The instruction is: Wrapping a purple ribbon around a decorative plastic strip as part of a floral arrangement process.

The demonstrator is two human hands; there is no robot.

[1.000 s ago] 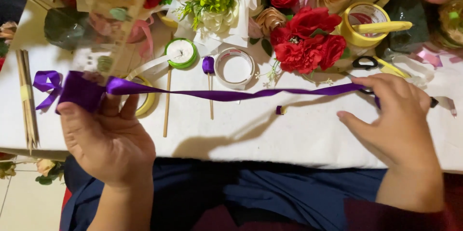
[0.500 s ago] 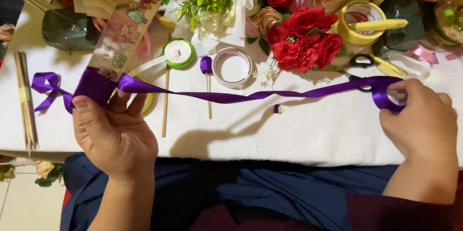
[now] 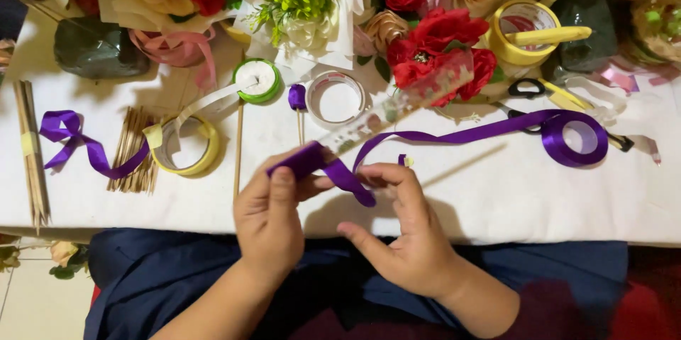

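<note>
Both hands have come together near the worktop's [image 3: 496, 198] front edge, left hand [image 3: 273, 216] and right hand [image 3: 397, 226] fingers pinching the purple ribbon [image 3: 340, 173] around a clear ruler [image 3: 397, 102], so the earlier stretched length now trails slack to its spool [image 3: 574, 140].

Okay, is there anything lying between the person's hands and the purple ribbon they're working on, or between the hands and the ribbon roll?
Nothing separates them: the left hand and right hand already pinch the purple ribbon together with a clear ruler. From there to the ribbon roll, only bare white table lies beneath the strand.
</note>
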